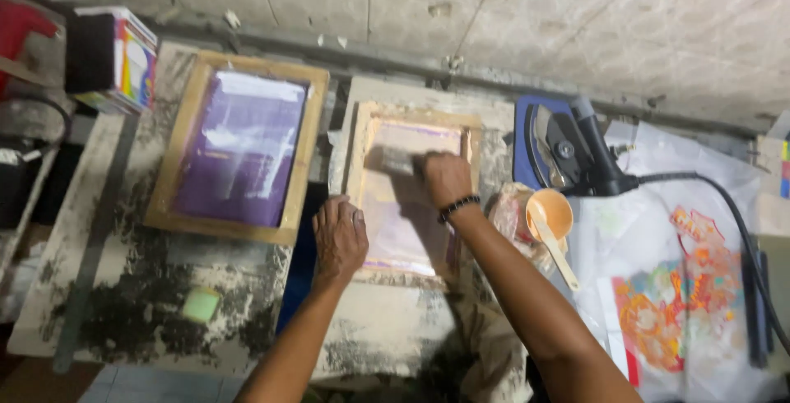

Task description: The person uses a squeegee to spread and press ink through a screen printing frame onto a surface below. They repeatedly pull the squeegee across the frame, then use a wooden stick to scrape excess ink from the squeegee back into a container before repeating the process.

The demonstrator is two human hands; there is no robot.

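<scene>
Head view, looking down on a paint-stained workbench. At centre lies a small wooden printing frame (411, 193), its pale mesh tinted pink toward the lower edge and its timber rim smeared with dried white ink. It rests flat on a whitened board, just right of a larger wooden frame (239, 146) whose screen is purple and glossy.

The right hand (446, 178) reaches over the small frame's upper part, wrist bent, a dark beaded bracelet (457, 206) around it. Its fingers are curled around a grey squeegee (397, 161) that sits on the mesh near the top left corner; the tool is motion-blurred, so its exact shape cannot be told. The left hand (339, 238) lies palm down on the frame's left rail, fingers together and extended flat, pressing rather than grasping. Both forearms enter from the bottom edge.

Just right of the small frame stands an orange cup (550, 212) with a pale spatula (553, 247) leaning out of it, set on a crumpled plastic wrap. Beyond it, a black heat gun (591, 152) rests against a blue tray (527, 144), its cable running right. A white sheet (666, 288) bearing an orange and red printed figure lies at lower right. At upper left stands a box (115, 57) with a black face and rainbow-striped side. A small green sponge (201, 304) lies on the bench at lower left.
</scene>
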